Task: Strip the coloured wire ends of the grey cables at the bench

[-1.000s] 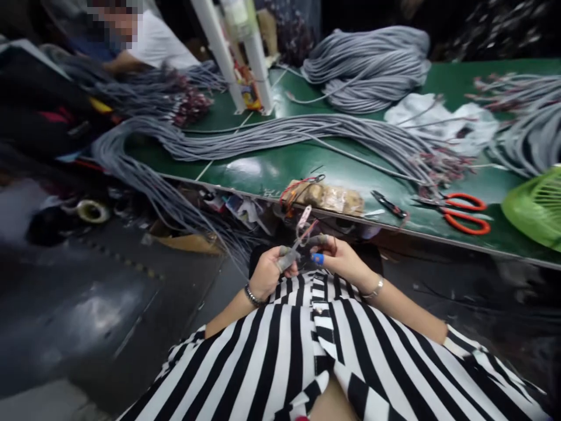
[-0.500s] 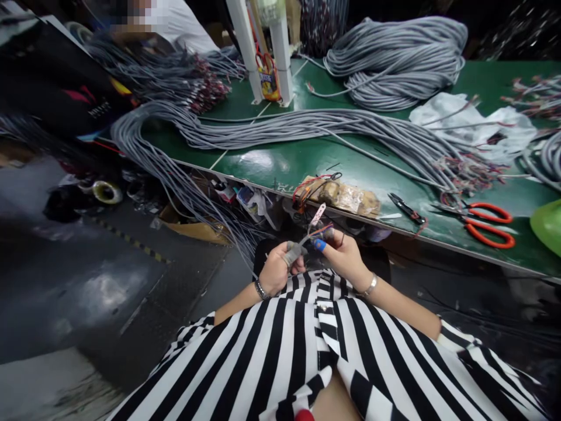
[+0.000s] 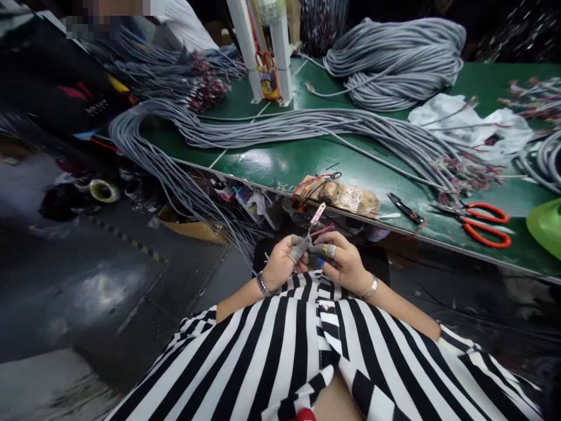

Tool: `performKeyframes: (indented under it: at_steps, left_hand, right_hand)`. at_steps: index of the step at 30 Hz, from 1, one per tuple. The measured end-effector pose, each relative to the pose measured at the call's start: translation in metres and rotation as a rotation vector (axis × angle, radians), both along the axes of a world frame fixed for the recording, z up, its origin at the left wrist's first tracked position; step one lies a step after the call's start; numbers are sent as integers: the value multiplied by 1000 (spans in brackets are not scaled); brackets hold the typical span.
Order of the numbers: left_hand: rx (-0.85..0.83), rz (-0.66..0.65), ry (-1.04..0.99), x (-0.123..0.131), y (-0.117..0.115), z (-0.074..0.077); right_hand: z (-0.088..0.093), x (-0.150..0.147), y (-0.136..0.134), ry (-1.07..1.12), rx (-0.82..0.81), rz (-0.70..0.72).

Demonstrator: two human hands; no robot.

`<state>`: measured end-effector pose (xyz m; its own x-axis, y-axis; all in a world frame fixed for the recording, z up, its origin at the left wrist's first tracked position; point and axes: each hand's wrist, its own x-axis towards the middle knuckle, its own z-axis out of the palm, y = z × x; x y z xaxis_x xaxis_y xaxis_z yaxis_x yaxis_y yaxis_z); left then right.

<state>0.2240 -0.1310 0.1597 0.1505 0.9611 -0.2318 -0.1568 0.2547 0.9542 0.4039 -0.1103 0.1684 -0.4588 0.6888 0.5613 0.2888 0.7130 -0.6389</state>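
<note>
My left hand (image 3: 284,261) and my right hand (image 3: 340,259) meet in front of my striped shirt, just below the edge of the green table (image 3: 280,161). Both pinch the stripped end of a grey cable (image 3: 312,230), whose thin coloured wires and a small pink tag stick up between the fingertips. Grey finger cots cover several fingertips; a blue one shows under my right hand. Each wrist wears a bracelet.
Long grey cable bundles (image 3: 307,126) lie across the table, with a big coil (image 3: 394,58) at the back. Orange-handled scissors (image 3: 486,225), small black cutters (image 3: 405,209) and a plastic-wrapped packet (image 3: 346,199) sit near the front edge. A green object (image 3: 546,225) is far right. Another person sits far left.
My hands have closed together and shifted slightly lower toward my shirt; my right fingers now curl over the wire ends, hiding most of the blue cot. The view has settled.
</note>
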Motion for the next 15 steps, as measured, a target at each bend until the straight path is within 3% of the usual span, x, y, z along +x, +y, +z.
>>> performKeyframes:
  at_steps: [4,7,9,13,15]
  left_hand:
    - [-49,80,-61,1,6,1]
    - [2,184,-75,-4,10,0]
    - [78,223,-14,-8,10,0]
    - [130,191,166,-11,4,0]
    - [129,160,221,-9,0,0]
  right_hand:
    - [5,8,-3,-66,-36,145]
    - [1,16,-5,-163,-150,244]
    - [-3,22,-5,-149,-267,178]
    - [-5,26,0,97,-441,-158]
    - [-2,22,3,93,-466,-204]
